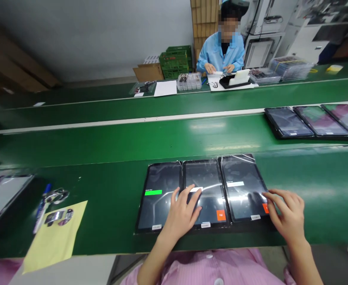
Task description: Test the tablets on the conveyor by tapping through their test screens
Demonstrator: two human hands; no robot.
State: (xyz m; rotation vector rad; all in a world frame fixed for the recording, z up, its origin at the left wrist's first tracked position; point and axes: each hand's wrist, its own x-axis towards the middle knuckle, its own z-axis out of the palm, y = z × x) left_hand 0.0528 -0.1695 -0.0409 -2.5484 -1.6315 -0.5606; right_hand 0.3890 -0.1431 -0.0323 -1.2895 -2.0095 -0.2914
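Three tablets lie side by side on the green bench in front of me. The left tablet (159, 176) shows a green bar. The middle tablet (206, 174) shows a white bar and an orange button. On the right tablet (239, 170) there is a white bar and an orange button partly covered by my fingers. My left hand (182, 209) is spread over the middle tablet, fingertips near its white bar; it holds nothing. At the right tablet's edge, my right hand (287, 211) has bent fingers apart, holding nothing.
More tablets (289, 120) lie at the far right. At left are a yellow paper (56, 241), a marker pen (41, 208) and another tablet (6, 198). Across the bench a person in a blue coat (208, 49) works beside a parts box (188, 82) and stacked clear trays (291, 68).
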